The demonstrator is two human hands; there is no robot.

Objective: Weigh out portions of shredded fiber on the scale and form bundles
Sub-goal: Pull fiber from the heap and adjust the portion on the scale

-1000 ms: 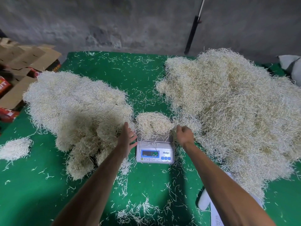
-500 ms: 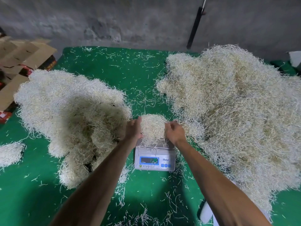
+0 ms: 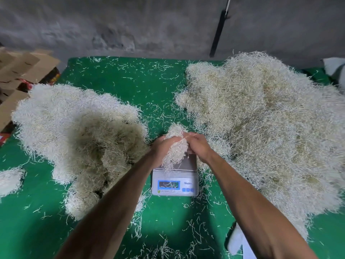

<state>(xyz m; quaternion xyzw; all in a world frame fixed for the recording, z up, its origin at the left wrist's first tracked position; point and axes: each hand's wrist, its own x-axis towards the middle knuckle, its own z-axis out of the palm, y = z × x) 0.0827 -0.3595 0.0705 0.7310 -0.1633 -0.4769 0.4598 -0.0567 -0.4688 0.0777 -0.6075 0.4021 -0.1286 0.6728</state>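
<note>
Portion: shredded fiber portion (image 3: 175, 150), a pale clump I see held between both hands just above the scale (image 3: 175, 181); its lower fringe hangs down over the platform.
Left hand: my left hand (image 3: 160, 146) cups the clump's left side, fingers curled round it.
Right hand: my right hand (image 3: 197, 145) closes on the right side, fingers curled into the strands near the top.
Weight: I judge it very light; the clump holds its shape in the air with no sag in the wrists.
Texture: soft, springy, loosely tangled thin strands, not slippery but prone to shedding; stray pieces litter the green counter (image 3: 130, 77).
Where to hold: I would keep both palms wrapped round the middle of the clump, squeezing gently so the ends line up into a bundle; pinching only the tips would let strands pull free.
Risk: loose ends may drop on the scale display, where a few strands already lie.
Left pile: a heap (image 3: 74, 131) lies just beside the scale.
Right pile: a bigger heap (image 3: 270, 128) sits on the other side.
</note>
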